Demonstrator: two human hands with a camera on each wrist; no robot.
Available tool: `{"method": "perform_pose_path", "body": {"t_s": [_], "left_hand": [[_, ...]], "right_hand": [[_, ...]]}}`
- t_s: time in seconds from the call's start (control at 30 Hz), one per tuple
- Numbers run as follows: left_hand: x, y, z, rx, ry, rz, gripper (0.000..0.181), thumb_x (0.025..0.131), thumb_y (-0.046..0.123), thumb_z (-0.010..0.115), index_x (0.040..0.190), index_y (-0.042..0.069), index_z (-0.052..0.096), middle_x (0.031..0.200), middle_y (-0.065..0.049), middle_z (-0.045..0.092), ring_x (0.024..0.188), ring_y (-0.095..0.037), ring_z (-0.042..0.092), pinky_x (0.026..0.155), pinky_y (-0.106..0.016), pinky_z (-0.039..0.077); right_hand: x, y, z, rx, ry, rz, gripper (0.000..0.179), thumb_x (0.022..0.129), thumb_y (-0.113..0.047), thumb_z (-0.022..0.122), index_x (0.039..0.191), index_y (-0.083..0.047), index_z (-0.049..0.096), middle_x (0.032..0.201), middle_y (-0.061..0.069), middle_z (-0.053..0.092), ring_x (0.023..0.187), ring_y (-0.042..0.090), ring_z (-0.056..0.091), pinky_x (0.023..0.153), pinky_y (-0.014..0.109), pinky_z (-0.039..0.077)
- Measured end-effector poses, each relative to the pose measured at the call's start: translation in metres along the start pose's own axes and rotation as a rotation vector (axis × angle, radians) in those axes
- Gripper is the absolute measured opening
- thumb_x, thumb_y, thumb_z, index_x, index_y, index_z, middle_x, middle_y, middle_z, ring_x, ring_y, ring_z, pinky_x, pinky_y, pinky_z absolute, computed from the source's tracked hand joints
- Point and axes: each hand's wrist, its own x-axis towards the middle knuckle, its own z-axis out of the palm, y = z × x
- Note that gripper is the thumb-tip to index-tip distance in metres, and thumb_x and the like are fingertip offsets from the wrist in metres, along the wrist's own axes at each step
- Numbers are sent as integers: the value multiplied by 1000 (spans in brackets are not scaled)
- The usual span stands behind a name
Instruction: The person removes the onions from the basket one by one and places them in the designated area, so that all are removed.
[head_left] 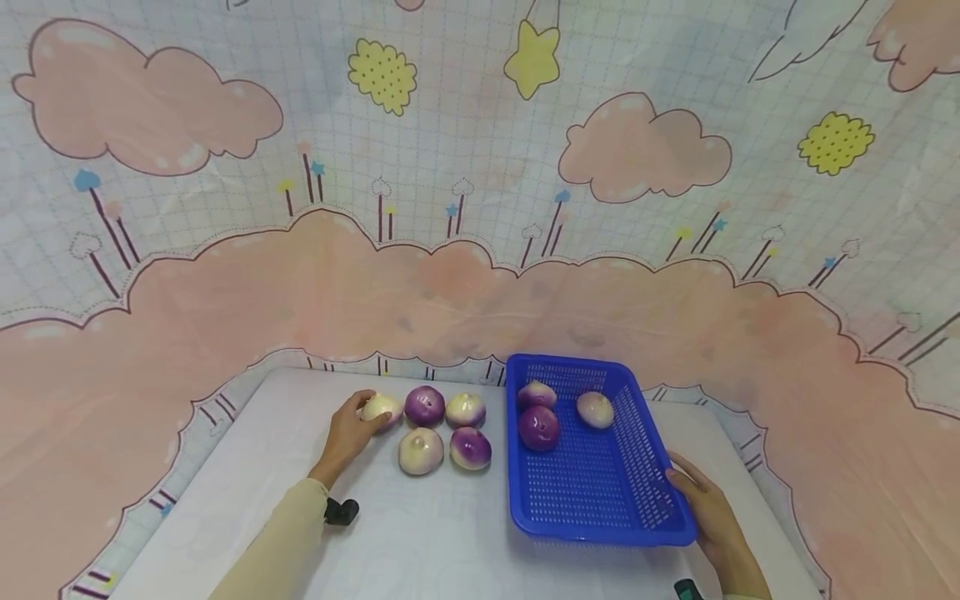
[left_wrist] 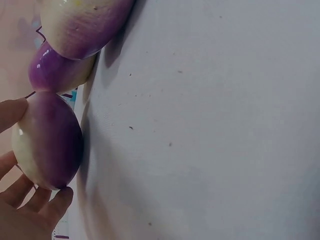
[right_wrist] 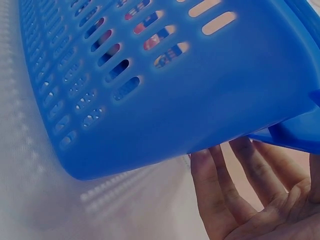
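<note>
My left hand (head_left: 351,429) grips a white-and-purple turnip (left_wrist: 52,140) at the left end of a group on the white table. In the left wrist view the thumb lies on one side of it and the fingertips on the other. My right hand (head_left: 708,508) holds the right side of a blue plastic basket (head_left: 585,492), thumb at the rim and fingers underneath it in the right wrist view. Inside the basket, toward its back, are two purple turnips, one at the left wall (head_left: 539,428), and a paler turnip (head_left: 596,410).
Between the left hand and the basket several more turnips sit close together, among them a purple one (head_left: 424,407) and a pale one (head_left: 421,452). Behind the white table (head_left: 420,533) hangs a cloth backdrop (head_left: 450,292) with clouds and stars.
</note>
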Motion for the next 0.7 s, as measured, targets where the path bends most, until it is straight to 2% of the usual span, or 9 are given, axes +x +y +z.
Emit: {"method": "perform_pose_path", "body": {"t_s": [0.37, 0.7], "left_hand": [[7, 0, 2, -7, -13, -37, 64, 88, 21, 72, 141, 1, 43, 147, -31, 41, 138, -45, 39, 115, -54, 34], [5, 8, -5, 36, 9, 7, 60, 88, 16, 70, 140, 1, 46, 146, -30, 44, 137, -47, 40, 113, -57, 36]], "right_hand": [[2, 1, 1, 5, 0, 14, 76, 93, -51, 61, 155, -22, 29, 158, 20, 33, 106, 13, 65, 89, 37, 58], [3, 2, 0, 0, 5, 3, 75, 94, -50, 60, 155, -21, 29, 157, 21, 33, 107, 12, 65, 90, 38, 58]]}}
